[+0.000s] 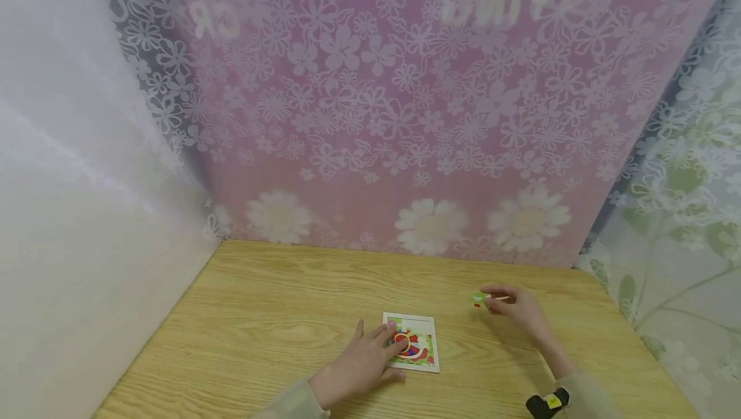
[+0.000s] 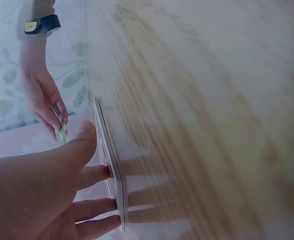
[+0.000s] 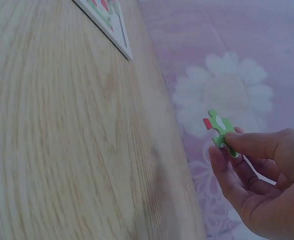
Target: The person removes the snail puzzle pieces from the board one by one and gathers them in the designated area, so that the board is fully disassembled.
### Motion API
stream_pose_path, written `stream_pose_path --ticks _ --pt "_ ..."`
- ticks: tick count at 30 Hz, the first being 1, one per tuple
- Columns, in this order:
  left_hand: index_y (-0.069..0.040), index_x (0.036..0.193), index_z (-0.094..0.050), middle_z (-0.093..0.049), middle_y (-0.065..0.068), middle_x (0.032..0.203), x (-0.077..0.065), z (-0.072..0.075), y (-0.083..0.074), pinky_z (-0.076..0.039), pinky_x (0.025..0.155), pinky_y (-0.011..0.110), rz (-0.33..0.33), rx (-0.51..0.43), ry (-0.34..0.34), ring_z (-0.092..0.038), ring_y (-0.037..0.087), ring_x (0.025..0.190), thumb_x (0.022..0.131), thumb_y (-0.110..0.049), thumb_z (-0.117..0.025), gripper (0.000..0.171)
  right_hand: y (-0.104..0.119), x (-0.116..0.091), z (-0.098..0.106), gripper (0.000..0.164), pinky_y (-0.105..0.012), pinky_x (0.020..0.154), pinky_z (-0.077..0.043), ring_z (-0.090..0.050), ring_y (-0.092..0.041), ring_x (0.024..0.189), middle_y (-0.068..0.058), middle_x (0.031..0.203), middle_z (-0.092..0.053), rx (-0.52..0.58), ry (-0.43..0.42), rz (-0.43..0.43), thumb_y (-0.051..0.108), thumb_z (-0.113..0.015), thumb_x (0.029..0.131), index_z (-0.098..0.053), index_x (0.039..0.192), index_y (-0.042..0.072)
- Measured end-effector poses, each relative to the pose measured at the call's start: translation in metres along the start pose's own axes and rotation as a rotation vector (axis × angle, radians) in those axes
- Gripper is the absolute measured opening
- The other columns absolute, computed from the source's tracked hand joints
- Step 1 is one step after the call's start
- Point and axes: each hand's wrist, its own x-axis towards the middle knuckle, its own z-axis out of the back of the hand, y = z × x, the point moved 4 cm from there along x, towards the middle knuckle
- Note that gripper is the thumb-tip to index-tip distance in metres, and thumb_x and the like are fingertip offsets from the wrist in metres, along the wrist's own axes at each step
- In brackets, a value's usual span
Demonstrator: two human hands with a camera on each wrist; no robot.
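Note:
A square jigsaw puzzle (image 1: pixel 427 348) in a white frame lies on the wooden table, showing a red and blue spiral on green. White backing shows at its far right corner, where no piece lies. My left hand (image 1: pixel 360 360) rests on the puzzle's left side, fingers spread over the picture; in the left wrist view its fingertips touch the board (image 2: pixel 112 150). To the right of the board, my right hand (image 1: pixel 519 309) pinches a green puzzle piece (image 3: pixel 219 126) with a red patch and a white patch, between thumb and fingers above the table.
The wooden table (image 1: pixel 278 297) runs back to a pink flowered curtain (image 1: pixel 370 116). A pale cloth (image 1: pixel 87 213) hangs at the left and a leaf-patterned one (image 1: pixel 689 264) at the right. A black wrist strap (image 1: pixel 547 403) sits on the right forearm.

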Motion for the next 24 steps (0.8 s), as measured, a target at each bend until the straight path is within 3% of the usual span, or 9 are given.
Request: stream_pose_path --ticks 11,18,24 --pt "-0.027 0.147 -0.056 -0.048 0.008 0.154 0.0 0.001 -0.001 -0.045 0.105 0.06 -0.011 0.019 -0.008 -0.049 0.024 0.139 0.099 -0.06 -0.047 0.059 -0.021 -0.001 0.031 0.038 -0.038 0.083 -0.06 -0.072 -0.021 0.094 -0.029 0.12 -0.065 -0.089 -0.047 -0.067 0.009 -0.064 0.1 -0.059 0.131 -0.013" --pt "-0.026 0.146 -0.057 -0.049 0.01 0.153 -0.001 0.0 0.0 -0.047 0.103 0.057 -0.02 0.009 -0.018 -0.049 0.025 0.139 0.099 -0.059 -0.049 0.058 -0.034 0.0 0.034 0.032 -0.034 0.071 -0.06 -0.071 -0.027 0.09 -0.027 0.112 -0.069 -0.149 -0.055 -0.077 0.006 -0.067 0.097 -0.065 0.123 -0.013" --pt "-0.025 0.146 -0.057 -0.05 0.01 0.153 0.0 -0.001 0.0 -0.048 0.102 0.057 -0.03 0.011 -0.034 -0.051 0.025 0.138 0.099 -0.059 -0.05 0.058 -0.048 0.006 0.032 0.029 -0.029 0.066 -0.059 -0.07 -0.019 0.083 -0.023 0.103 -0.072 -0.186 -0.062 -0.104 0.006 -0.072 0.093 -0.069 0.116 -0.012"
